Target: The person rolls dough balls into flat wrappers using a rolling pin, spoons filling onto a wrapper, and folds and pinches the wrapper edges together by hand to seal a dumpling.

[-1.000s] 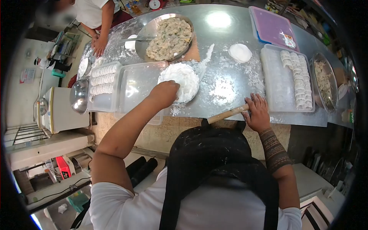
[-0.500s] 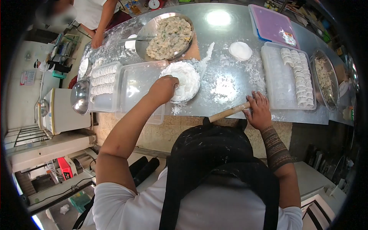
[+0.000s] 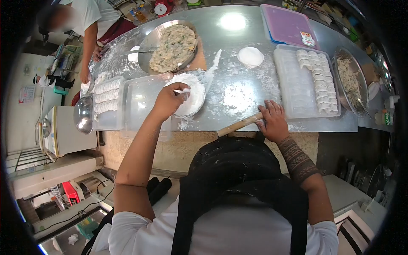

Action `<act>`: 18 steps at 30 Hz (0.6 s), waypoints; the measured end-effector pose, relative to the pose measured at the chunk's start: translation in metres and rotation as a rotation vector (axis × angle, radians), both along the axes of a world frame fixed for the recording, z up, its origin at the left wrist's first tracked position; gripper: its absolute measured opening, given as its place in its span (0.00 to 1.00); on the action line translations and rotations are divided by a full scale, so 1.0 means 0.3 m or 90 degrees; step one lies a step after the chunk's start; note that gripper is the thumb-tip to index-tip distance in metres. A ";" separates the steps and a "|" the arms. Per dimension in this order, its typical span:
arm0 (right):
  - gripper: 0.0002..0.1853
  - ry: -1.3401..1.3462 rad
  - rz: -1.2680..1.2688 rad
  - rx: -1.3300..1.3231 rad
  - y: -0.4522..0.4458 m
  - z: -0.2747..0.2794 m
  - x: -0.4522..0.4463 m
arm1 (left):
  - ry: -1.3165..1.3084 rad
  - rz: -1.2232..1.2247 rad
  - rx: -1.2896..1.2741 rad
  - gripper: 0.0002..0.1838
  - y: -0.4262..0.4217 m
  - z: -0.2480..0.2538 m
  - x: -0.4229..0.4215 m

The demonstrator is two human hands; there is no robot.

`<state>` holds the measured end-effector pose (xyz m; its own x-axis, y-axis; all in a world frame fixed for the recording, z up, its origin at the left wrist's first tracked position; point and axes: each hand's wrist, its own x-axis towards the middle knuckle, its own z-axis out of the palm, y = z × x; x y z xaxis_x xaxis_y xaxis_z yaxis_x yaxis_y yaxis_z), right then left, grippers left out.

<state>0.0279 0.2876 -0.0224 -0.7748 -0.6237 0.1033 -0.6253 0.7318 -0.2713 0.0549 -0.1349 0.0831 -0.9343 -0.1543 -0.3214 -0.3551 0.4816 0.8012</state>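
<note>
My left hand (image 3: 167, 101) is closed in a pinch over the bowl of white flour (image 3: 195, 100), with a small floured piece of dough (image 3: 183, 92) at its fingertips. Under my right hand (image 3: 273, 120), at the table's front edge, is one end of a wooden rolling pin (image 3: 238, 125); the fingers curl over that end. Loose flour (image 3: 241, 97) is spread on the metal table between my hands. Farther back lies a round white floured disc, perhaps stacked wrappers (image 3: 250, 56).
A large pan of filling (image 3: 173, 49) stands behind the flour. Plastic trays with rows of dumplings (image 3: 108, 94) and more dumplings (image 3: 324, 80) sit left and right. A purple-lidded box (image 3: 289, 25) and another filling bowl (image 3: 352, 80) are at right. A co-worker's arm (image 3: 89, 46) reaches in at left.
My left hand has lifted slightly from the flour, and a white dough piece now shows in its fingers. My right hand stays on the rolling pin. The view has shifted a little.
</note>
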 end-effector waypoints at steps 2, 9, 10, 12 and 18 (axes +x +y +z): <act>0.32 -0.012 0.002 -0.006 0.006 -0.004 -0.002 | 0.036 -0.037 -0.029 0.19 0.072 -0.011 -0.013; 0.32 -0.013 0.021 -0.009 0.019 -0.015 -0.012 | 0.209 -0.166 -0.199 0.18 0.475 -0.199 -0.121; 0.32 -0.011 0.023 -0.011 0.020 -0.015 -0.013 | 0.225 -0.167 -0.231 0.17 0.497 -0.261 -0.133; 0.32 -0.013 0.026 -0.017 0.023 -0.016 -0.012 | 0.210 -0.133 -0.249 0.17 0.528 -0.323 -0.141; 0.32 -0.032 0.034 -0.026 0.032 -0.024 -0.020 | 0.290 -0.124 -0.334 0.22 0.571 -0.317 -0.113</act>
